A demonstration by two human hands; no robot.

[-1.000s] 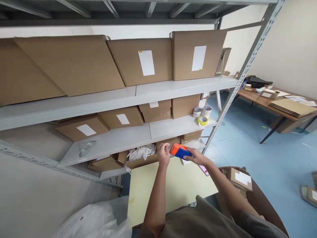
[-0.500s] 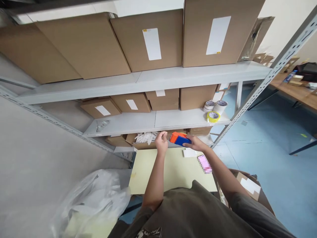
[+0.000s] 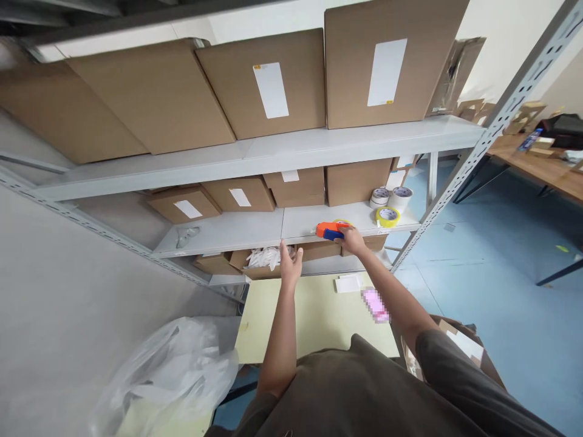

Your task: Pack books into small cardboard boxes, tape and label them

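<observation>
My right hand (image 3: 352, 240) is closed around an orange and blue tape dispenser (image 3: 328, 230), held up in front of the middle shelf's edge. A bit of a yellow roll shows behind its top. My left hand (image 3: 290, 266) is open, with fingers and thumb apart and nothing in it. It is raised over the far edge of the pale yellow table (image 3: 314, 315), lower and to the left of the dispenser. On the table beneath my right forearm lie a small white box (image 3: 348, 283) and a pink-screened phone (image 3: 376, 304).
Rolls of tape (image 3: 387, 216) stand at the right of the middle shelf (image 3: 237, 233). Cardboard boxes (image 3: 264, 85) line the shelves. Below is a box of white pieces (image 3: 264, 258). Clear plastic sheeting (image 3: 182, 358) lies left; an open carton (image 3: 464, 346) stands right.
My right hand has lifted the tape dispenser up and away toward the shelf. My left hand has opened from a closed pose and dropped slightly to the left.
</observation>
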